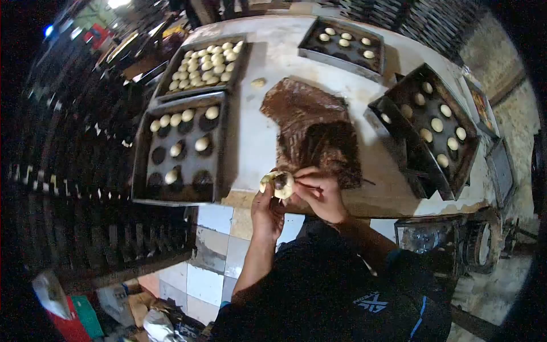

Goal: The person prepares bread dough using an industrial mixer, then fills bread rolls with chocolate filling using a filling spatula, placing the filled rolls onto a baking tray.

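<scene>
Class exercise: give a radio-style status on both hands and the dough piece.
Left hand and right hand both gripping dough ball, dark filling showing. Held over counter edge. Nothing obstructing.

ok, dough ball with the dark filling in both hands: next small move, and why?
Probably pinch the dough shut over the filling. The dough piece sits cupped in the left hand, a dark chocolate-like dab shows at its open top, and the right hand has fingertips at its edge. The tray to the left already holds closed balls with free spots.
</scene>
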`<action>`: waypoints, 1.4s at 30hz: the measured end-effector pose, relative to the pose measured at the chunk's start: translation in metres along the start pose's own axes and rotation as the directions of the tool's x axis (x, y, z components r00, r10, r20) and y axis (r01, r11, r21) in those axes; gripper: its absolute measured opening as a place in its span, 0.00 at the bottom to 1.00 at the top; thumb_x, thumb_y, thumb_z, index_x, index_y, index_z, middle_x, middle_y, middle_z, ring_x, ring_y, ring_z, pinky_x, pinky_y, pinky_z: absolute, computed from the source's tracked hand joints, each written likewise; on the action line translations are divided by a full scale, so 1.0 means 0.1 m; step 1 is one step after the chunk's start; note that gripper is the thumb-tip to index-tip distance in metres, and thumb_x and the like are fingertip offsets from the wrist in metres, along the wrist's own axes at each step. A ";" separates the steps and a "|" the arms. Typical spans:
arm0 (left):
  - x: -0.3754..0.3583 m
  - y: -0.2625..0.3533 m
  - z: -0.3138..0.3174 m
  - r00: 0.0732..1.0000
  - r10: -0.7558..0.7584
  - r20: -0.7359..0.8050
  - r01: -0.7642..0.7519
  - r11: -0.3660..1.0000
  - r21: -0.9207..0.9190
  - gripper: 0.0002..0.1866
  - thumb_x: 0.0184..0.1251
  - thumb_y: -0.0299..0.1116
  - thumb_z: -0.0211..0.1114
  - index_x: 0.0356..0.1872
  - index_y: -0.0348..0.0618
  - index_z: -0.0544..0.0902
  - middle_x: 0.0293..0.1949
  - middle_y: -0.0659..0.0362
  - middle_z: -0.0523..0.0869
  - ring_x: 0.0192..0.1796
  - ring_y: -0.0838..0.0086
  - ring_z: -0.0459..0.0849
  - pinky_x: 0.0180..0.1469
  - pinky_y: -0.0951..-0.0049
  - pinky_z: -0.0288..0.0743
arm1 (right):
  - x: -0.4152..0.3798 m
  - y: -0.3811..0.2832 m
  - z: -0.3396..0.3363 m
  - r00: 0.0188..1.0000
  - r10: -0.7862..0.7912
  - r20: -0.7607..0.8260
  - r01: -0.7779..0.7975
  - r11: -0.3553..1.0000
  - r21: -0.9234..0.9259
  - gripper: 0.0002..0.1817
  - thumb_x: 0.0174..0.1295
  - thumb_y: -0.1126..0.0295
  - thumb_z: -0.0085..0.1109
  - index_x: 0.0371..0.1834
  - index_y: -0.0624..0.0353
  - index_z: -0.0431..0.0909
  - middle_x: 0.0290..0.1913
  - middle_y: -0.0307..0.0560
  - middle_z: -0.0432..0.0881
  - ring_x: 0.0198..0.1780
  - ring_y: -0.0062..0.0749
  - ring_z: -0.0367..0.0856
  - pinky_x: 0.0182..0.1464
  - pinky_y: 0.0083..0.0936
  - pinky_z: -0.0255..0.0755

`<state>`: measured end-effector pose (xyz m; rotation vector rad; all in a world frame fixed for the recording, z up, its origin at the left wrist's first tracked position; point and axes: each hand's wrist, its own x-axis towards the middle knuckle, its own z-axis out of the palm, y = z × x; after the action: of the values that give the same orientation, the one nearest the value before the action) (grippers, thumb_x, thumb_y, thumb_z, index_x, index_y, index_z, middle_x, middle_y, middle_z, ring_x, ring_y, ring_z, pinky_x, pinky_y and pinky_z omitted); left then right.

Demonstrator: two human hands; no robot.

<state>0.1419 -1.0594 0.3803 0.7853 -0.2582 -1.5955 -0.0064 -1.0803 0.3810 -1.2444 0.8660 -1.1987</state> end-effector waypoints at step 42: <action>0.42 1.96 -0.58 0.571 0.717 0.399 -0.814 0.431 0.390 0.20 0.72 0.53 0.50 0.33 0.45 0.72 0.49 0.54 0.68 0.52 0.60 0.68 0.59 0.54 0.62 | 1.78 -0.52 1.76 0.822 -0.254 0.509 0.305 0.952 -0.018 0.16 0.49 0.68 0.75 0.38 0.64 0.83 0.36 0.48 0.83 0.33 0.25 0.82 0.31 0.21 0.74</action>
<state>0.3330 -1.1222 0.4376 0.7689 -1.0936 -0.6584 0.1900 -1.2091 0.4827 -1.7134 0.3608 -0.9862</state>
